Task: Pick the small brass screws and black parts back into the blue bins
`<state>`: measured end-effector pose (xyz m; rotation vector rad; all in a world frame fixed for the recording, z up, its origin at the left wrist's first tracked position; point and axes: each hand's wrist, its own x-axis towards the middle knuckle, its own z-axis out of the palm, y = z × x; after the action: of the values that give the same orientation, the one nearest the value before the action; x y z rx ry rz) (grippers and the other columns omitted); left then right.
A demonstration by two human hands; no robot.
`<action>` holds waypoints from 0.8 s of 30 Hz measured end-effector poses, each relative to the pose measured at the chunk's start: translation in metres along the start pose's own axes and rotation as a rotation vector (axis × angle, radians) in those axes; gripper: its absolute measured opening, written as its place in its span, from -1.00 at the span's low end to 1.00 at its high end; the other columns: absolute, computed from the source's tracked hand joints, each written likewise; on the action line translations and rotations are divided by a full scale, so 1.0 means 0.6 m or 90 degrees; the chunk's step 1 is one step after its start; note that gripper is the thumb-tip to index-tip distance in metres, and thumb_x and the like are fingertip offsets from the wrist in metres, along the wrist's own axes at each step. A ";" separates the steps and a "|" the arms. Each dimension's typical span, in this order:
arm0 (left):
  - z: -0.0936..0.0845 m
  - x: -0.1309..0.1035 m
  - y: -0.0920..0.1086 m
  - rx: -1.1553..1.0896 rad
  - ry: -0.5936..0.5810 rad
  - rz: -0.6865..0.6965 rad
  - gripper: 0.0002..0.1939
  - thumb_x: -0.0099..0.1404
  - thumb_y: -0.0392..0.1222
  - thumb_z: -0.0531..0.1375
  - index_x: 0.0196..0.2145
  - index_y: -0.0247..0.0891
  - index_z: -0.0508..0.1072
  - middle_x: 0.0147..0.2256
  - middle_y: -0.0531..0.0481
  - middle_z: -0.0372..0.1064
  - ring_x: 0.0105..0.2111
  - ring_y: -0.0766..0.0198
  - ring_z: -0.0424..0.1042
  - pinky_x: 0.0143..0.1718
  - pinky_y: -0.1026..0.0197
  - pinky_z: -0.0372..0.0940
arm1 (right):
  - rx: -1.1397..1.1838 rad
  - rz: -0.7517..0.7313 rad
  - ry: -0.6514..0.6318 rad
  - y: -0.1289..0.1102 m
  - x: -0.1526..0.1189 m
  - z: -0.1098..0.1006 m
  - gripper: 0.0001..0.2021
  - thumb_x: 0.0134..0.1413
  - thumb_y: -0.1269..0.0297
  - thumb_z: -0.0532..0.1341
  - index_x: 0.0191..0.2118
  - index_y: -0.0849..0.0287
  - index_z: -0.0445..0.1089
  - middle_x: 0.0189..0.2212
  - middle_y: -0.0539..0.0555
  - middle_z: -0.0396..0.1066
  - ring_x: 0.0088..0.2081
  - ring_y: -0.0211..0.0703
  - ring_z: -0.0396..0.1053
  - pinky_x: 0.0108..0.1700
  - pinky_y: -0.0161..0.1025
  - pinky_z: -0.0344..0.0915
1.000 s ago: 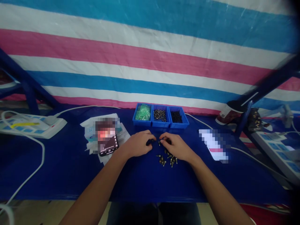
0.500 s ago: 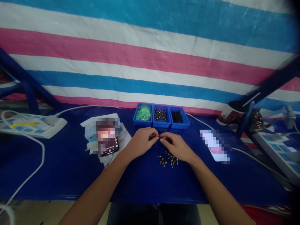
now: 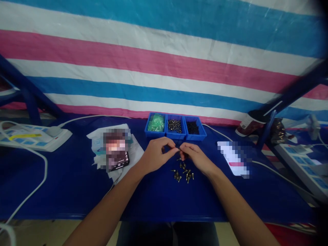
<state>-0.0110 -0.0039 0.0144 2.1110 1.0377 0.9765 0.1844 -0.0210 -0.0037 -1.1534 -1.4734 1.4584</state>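
My left hand (image 3: 158,155) and my right hand (image 3: 196,156) meet above the blue table, both with fingers pinched. Between their fingertips is a small screw-like part (image 3: 179,149), mostly hidden by the fingers. Just below the hands lies a loose group of small brass-coloured screws (image 3: 188,176) with dark pieces on them. Behind the hands stand three blue bins in a row: one with green plastic bags (image 3: 156,122), one with shiny small metal parts (image 3: 174,126), and one with black small parts (image 3: 192,127).
A phone (image 3: 119,163) rests on white plastic packaging (image 3: 137,147) to the left. Another phone (image 3: 234,164) lies to the right, near a white cable (image 3: 276,176). Power strips (image 3: 60,138) sit at both sides. A dark cup (image 3: 249,124) stands by the right frame post.
My hands have shifted slightly right, and the fingertips have opened up a little so the small part shows between them. The loose screws on the table look unmoved.
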 end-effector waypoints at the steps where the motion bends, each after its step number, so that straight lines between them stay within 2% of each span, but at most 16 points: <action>1: -0.001 0.001 -0.002 0.016 0.023 -0.016 -0.84 0.32 -0.14 0.17 -0.36 -0.24 0.48 -0.30 0.00 0.49 -0.36 0.32 0.43 -0.34 0.25 0.30 | 0.010 -0.006 0.011 0.000 0.000 0.000 -0.69 0.22 0.05 0.12 -0.43 0.17 0.30 -0.54 -0.03 0.28 -0.47 -0.26 0.26 -0.31 -0.26 0.22; 2: -0.003 0.002 -0.005 0.033 0.049 -0.036 -0.81 0.34 -0.12 0.15 -0.35 -0.25 0.48 -0.34 0.01 0.48 -0.38 0.32 0.43 -0.35 0.24 0.30 | 0.026 -0.017 0.035 0.000 0.000 0.000 -0.72 0.21 0.05 0.13 -0.38 0.16 0.29 -0.51 -0.04 0.29 -0.48 -0.27 0.26 -0.32 -0.26 0.22; 4: -0.006 0.003 -0.012 0.072 0.086 -0.077 -0.78 0.35 -0.08 0.13 -0.35 -0.25 0.47 -0.41 0.04 0.46 -0.43 0.32 0.41 -0.35 0.23 0.29 | 0.058 -0.043 0.118 0.002 0.002 0.000 -0.72 0.14 0.04 0.20 -0.15 0.10 0.24 -0.41 -0.07 0.32 -0.50 -0.30 0.27 -0.34 -0.26 0.23; 6: -0.005 0.003 -0.017 0.111 0.079 -0.092 -0.79 0.35 -0.09 0.13 -0.34 -0.24 0.47 -0.43 0.06 0.45 -0.44 0.31 0.40 -0.34 0.22 0.29 | 0.068 -0.056 0.204 0.005 0.006 -0.002 -0.45 0.04 0.05 0.29 0.07 0.00 0.03 -0.32 -0.08 0.34 -0.53 -0.33 0.28 -0.39 -0.28 0.23; 8: 0.000 0.000 -0.020 0.142 0.018 -0.070 -0.84 0.34 -0.13 0.15 -0.29 -0.22 0.48 -0.36 0.04 0.46 -0.39 0.28 0.41 -0.29 0.19 0.30 | 0.067 -0.050 0.262 0.008 0.009 -0.006 -0.29 -0.01 0.06 0.32 0.14 -0.03 -0.12 -0.32 -0.10 0.34 -0.56 -0.34 0.25 -0.44 -0.30 0.19; 11: 0.014 -0.007 -0.020 0.178 -0.108 0.005 -0.80 0.34 -0.19 0.14 -0.10 -0.16 0.48 -0.15 -0.03 0.44 -0.21 0.20 0.42 -0.14 0.13 0.31 | 0.087 -0.039 0.311 0.008 0.012 -0.016 -0.35 0.03 0.06 0.29 0.12 -0.01 -0.10 -0.38 -0.11 0.32 -0.59 -0.36 0.20 -0.49 -0.31 0.14; 14: 0.030 -0.013 -0.022 0.226 -0.185 0.055 -0.72 0.39 -0.22 0.07 0.01 -0.12 0.45 -0.07 -0.07 0.39 -0.08 0.13 0.37 0.00 0.06 0.26 | 0.093 -0.034 0.316 0.002 0.010 -0.022 -0.44 0.06 0.06 0.25 0.09 -0.01 -0.02 -0.40 -0.09 0.32 -0.59 -0.34 0.19 -0.50 -0.30 0.13; 17: 0.040 -0.015 -0.028 0.270 -0.225 0.060 -0.72 0.41 -0.23 0.04 -0.03 -0.13 0.48 -0.11 -0.07 0.38 -0.11 0.13 0.37 -0.01 0.05 0.26 | 0.087 -0.027 0.293 -0.004 0.008 -0.021 -0.49 0.06 0.05 0.25 0.06 0.01 0.05 -0.42 -0.09 0.33 -0.59 -0.34 0.18 -0.50 -0.30 0.12; 24: 0.037 -0.014 -0.029 0.297 -0.232 0.036 -0.81 0.37 -0.22 0.09 -0.14 -0.18 0.48 -0.17 -0.06 0.42 -0.18 0.14 0.41 -0.16 0.12 0.31 | -0.005 -0.034 0.202 0.006 0.008 -0.016 -0.59 0.12 0.03 0.21 0.02 0.08 0.21 -0.46 -0.08 0.33 -0.55 -0.30 0.20 -0.45 -0.29 0.15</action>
<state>-0.0037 -0.0058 -0.0137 2.5803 1.0923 0.3622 0.1924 -0.0133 -0.0069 -1.2744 -1.2792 1.1708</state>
